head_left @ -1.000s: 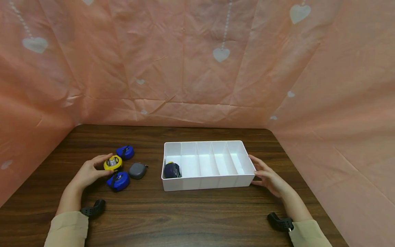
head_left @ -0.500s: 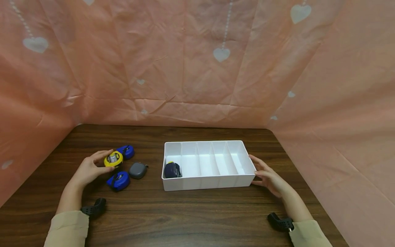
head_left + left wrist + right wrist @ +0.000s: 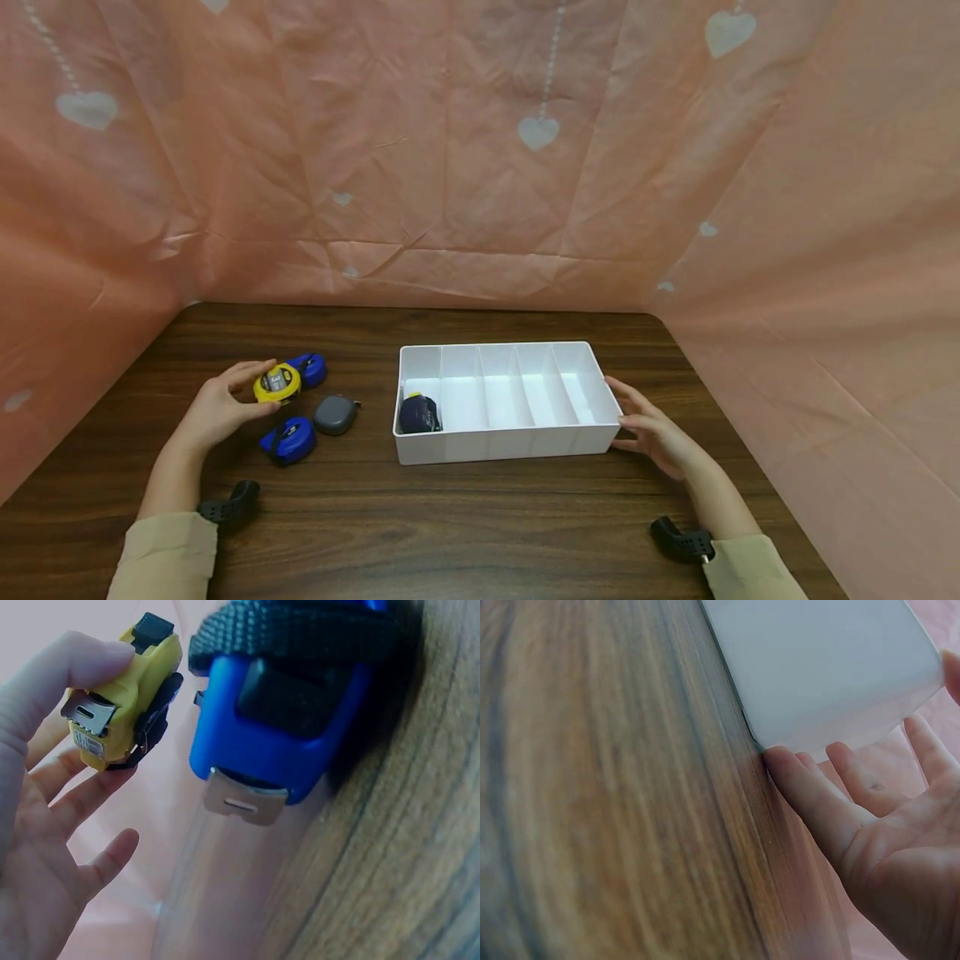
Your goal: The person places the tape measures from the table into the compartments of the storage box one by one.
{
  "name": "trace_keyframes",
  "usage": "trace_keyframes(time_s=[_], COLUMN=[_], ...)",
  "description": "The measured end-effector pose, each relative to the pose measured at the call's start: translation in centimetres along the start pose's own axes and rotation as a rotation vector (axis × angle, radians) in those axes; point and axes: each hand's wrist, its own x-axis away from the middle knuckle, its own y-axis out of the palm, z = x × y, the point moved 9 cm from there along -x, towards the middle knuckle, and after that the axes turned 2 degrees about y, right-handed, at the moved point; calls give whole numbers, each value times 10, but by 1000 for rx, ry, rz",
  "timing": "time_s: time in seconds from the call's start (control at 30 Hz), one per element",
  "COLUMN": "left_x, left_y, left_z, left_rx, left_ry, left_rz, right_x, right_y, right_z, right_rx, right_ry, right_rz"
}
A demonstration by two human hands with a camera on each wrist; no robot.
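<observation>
Between thumb and fingers, my left hand (image 3: 219, 408) pinches a yellow tape measure (image 3: 277, 383), held up off the table in the left wrist view. Two blue tape measures lie close by, one behind (image 3: 312, 369) and one in front (image 3: 289, 439). A grey tape measure (image 3: 335, 414) is to their right. My right hand (image 3: 660, 433) touches the right end of a white divided box (image 3: 502, 442) with its fingers extended; the right wrist view shows its fingertips along that end wall (image 3: 832, 667). In the box's leftmost compartment sits a dark navy tape measure (image 3: 418, 413).
The box has several compartments side by side across the middle of the brown wooden table (image 3: 450, 525). Pink cloth (image 3: 450, 167) with pale hearts hangs behind the table and along both sides.
My left hand has raised the yellow tape measure slightly and shifted it away from the front blue one. The right hand and the box stay where they were.
</observation>
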Motion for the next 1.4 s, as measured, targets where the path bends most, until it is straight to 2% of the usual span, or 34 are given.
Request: trace_keyframes(time_s=[0.3, 0.47, 0.97, 1.4], left_x=[-1, -3, -5, -6], left_y=[-3, -3, -7, -9], left_z=[11, 17, 36, 48], left_rx=[6, -1, -29, 32], left_ry=[-4, 18, 81, 80], left_rz=[13, 24, 110, 196], right_x=[0, 0, 0, 0], right_y=[0, 0, 1, 0], right_z=[1, 1, -2, 0], right_rx=[-4, -7, -2, -2], right_ry=[4, -2, -12, -13], right_rz=[-2, -8, -9, -6])
